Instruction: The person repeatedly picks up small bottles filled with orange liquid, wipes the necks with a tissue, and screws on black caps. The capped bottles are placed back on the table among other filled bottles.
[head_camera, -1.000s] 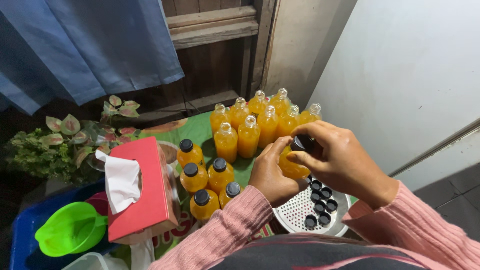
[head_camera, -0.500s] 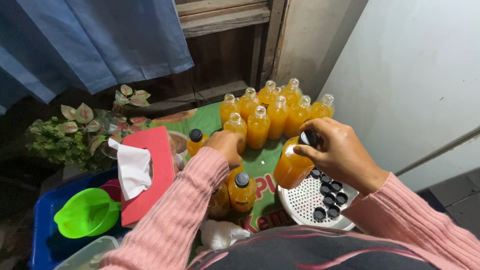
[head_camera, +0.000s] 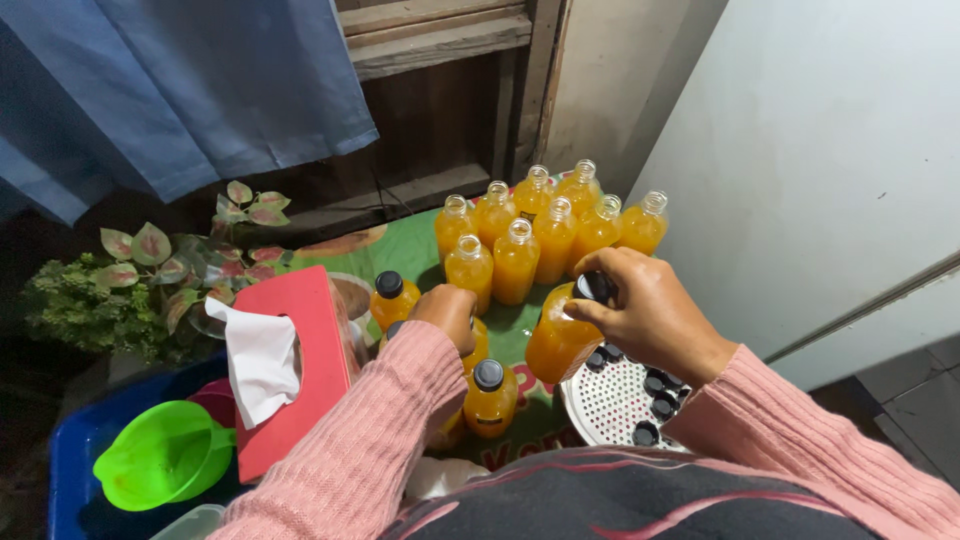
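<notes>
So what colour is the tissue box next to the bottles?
The tissue box is red, with a white tissue sticking out; the head camera shows it clearly.

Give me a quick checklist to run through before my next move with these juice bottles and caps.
1. Right hand grips the black cap on the tilted orange bottle: ok.
2. That cap is fully tightened: cannot tell, the fingers cover it.
3. Left hand rests on a capped bottle in the front cluster: ok, though its grip is hidden.
4. Spare black caps remain in the white perforated tray: ok.
5. Uncapped bottles at the back stand upright: ok.
6. Every bottle is capped: not ok, the back group is open.
</notes>
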